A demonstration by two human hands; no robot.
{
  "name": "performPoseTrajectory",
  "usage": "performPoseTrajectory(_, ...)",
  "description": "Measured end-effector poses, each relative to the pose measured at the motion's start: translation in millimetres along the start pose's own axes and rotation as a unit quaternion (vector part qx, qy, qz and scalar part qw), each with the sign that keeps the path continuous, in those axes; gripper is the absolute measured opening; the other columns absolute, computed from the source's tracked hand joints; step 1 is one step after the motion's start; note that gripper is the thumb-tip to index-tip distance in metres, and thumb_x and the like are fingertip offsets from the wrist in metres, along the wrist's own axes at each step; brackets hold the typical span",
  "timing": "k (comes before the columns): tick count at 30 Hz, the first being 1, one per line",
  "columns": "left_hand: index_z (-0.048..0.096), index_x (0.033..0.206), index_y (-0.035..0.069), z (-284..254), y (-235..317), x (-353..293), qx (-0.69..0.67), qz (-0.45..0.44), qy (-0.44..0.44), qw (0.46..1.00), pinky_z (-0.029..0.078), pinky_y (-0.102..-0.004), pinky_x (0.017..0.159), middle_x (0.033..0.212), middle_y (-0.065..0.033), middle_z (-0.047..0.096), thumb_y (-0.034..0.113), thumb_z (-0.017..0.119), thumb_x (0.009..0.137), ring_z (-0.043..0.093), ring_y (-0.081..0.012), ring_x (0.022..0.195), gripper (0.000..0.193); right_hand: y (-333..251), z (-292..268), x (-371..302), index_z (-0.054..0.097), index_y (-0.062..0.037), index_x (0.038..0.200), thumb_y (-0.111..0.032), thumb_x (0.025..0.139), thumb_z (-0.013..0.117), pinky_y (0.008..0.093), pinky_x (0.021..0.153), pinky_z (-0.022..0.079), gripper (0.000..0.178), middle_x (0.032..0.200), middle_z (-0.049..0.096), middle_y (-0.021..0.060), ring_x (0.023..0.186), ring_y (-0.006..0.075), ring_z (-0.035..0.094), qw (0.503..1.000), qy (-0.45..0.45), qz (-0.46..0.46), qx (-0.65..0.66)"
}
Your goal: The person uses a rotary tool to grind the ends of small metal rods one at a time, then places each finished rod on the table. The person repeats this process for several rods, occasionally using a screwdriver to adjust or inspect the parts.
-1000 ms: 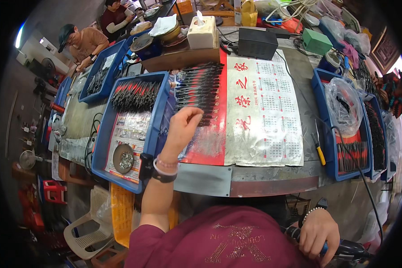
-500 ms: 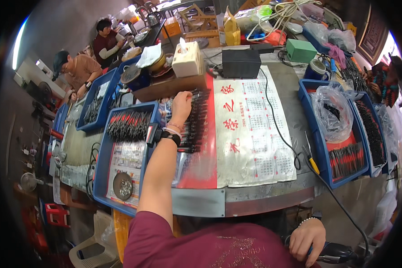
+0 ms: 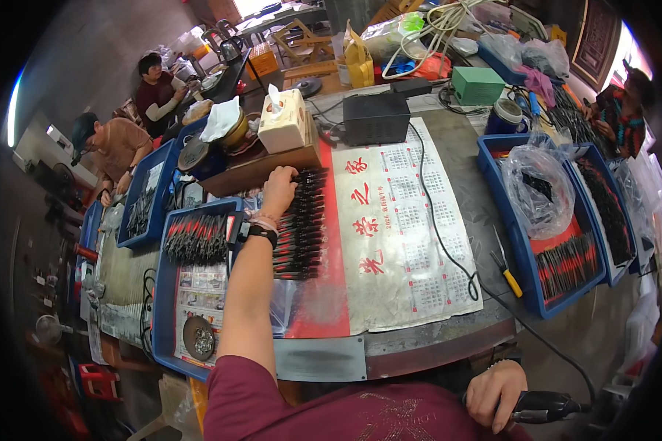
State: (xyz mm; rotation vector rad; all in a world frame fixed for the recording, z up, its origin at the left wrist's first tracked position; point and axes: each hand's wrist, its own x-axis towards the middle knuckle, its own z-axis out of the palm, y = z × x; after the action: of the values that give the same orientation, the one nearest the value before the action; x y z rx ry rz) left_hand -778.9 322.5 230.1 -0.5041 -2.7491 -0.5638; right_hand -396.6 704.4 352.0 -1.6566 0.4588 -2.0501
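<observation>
Head view: my left hand [image 3: 279, 192] has its fingers bent and drawn in at the far end of a row of slender black pieces [image 3: 299, 242]; whether a piece is pinched between the fingertips cannot be told, since the back of the hand hides them. My right hand [image 3: 496, 392], low by the table's near edge, is curled round a black corded hand tool [image 3: 548, 406]. The row lies side by side on a red sheet [image 3: 331, 301], just left of a printed calendar sheet [image 3: 360, 294], its far end near a brown box [image 3: 261, 167]. As to progress, I judge the laying-out of this row well advanced, its pieces being mostly aligned; whether any are finished cannot be established. Further similar pieces [image 3: 196, 239] are heaped at the far end of the left blue tray [image 3: 167, 323], with a small round dish [image 3: 189, 334] of shiny bits nearer me. The right blue tray [image 3: 499, 206] contains another batch [image 3: 566, 264] and a clear plastic bag [image 3: 537, 217]. A yellow-handled screwdriver [image 3: 513, 284] lies beside that tray, untouched.
</observation>
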Motion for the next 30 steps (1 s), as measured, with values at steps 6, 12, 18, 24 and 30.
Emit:
performPoseTrajectory(6, 0.062, 0.1, 0.006, -2.0, -9.9, 1.3, 0.013, 0.079, 0.042, 0.996, 0.046, -0.0436, 0.088, 0.099, -0.0144, 0.061, 0.008, 0.072, 0.075, 0.057, -0.0358, 0.1, 0.026, 4.1, 2.2, -13.0, 0.057, 0.0076, 0.112, -0.013, 0.089, 0.067, 0.0416, 0.048, 0.042, 0.032, 0.08, 0.059, 0.0192, 0.061, 0.0332, 0.059, 0.999, 0.014, 0.007, -0.038)
performPoseTrajectory(12, 0.059, 0.105, 0.009, -6.6, -6.2, -7.5, 0.073, 0.025, 0.02, 0.997, 0.042, -0.0496, 0.085, 0.101, -0.0126, 0.059, 0.008, 0.067, 0.083, 0.056, -0.0353, 0.102, 0.023, 10.6, 11.8, -20.3, 0.059, 0.0083, 0.111, -0.025, 0.08, 0.079, 0.0373, 0.047, 0.041, 0.049, 0.076, 0.06, 0.0139, 0.056, 0.0278, 0.058, 0.995, 0.075, 0.011, -0.07)
performPoseTrajectory(18, 0.056, 0.108, 0.006, -45.2, 38.8, -15.9, 0.041, 0.026, 0.152, 0.987, 0.042, -0.0487, 0.084, 0.102, -0.0147, 0.061, 0.012, 0.062, 0.091, 0.056, -0.0367, 0.1, 0.019, 19.2, 18.1, -31.0, 0.058, 0.0053, 0.111, -0.025, 0.085, 0.076, 0.0369, 0.049, 0.043, 0.044, 0.076, 0.061, 0.0127, 0.059, 0.0289, 0.059, 0.988, 0.138, 0.05, -0.055)
performPoseTrajectory(24, 0.056, 0.117, -0.003, -107.0, 159.5, -83.3, -0.443, -0.026, 0.1, 0.89, 0.05, -0.0252, 0.073, 0.096, -0.0049, 0.061, 0.006, 0.057, 0.096, 0.061, -0.01, 0.083, 0.023, 23.0, 38.2, -27.7, 0.054, 0.0053, 0.122, 0.005, 0.068, 0.079, 0.0274, 0.061, 0.047, 0.059, 0.084, 0.063, 0.0125, 0.072, 0.0154, 0.06, 0.92, 0.366, 0.13, -0.04)
performPoseTrajectory(30, 0.057, 0.115, -0.002, -125.7, 238.8, -236.0, -0.592, -0.207, -0.152, 0.764, 0.05, -0.0216, 0.065, 0.085, -0.0034, 0.064, 0.003, 0.057, 0.095, 0.062, -0.009, 0.071, 0.02, 34.1, 60.0, -21.3, 0.06, 0.0054, 0.116, 0.012, 0.062, 0.078, 0.0251, 0.062, 0.048, 0.058, 0.082, 0.065, 0.0116, 0.072, 0.0144, 0.062, 0.854, 0.488, 0.168, -0.067)
